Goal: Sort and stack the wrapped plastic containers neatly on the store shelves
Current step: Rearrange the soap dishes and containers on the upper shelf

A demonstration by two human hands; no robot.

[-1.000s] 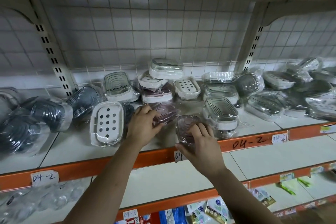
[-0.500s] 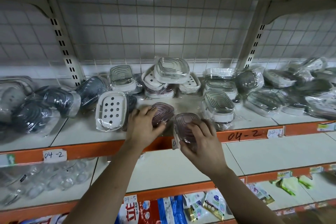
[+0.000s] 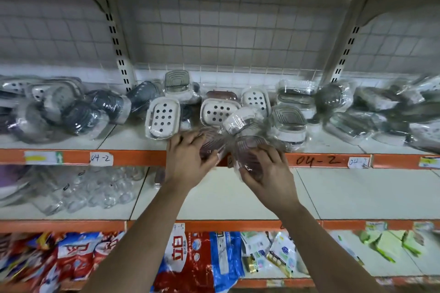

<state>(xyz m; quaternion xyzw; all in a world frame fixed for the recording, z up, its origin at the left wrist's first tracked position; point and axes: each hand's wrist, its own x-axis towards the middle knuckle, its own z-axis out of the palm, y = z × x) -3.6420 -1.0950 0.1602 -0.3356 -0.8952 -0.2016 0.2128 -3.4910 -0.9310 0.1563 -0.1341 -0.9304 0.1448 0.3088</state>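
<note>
Low in the centre of the frame, the right hand (image 3: 266, 173) curls thumb and fingers round a purple container (image 3: 250, 150), clear-tinted, ribbed and in crinkled wrap, held in front of the orange shelf edge (image 3: 142, 157) just above the palm. To its left, the left hand (image 3: 188, 159) clasps a second container (image 3: 213, 141), alike, poking out past its fingertips over the shelf. Behind both, mid-frame, lie wrapped white trays (image 3: 164, 118) with holes.

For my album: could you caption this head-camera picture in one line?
Left hand holds one purple dish, right hand a second dish, at the front of a shelf of wrapped containers.
</note>
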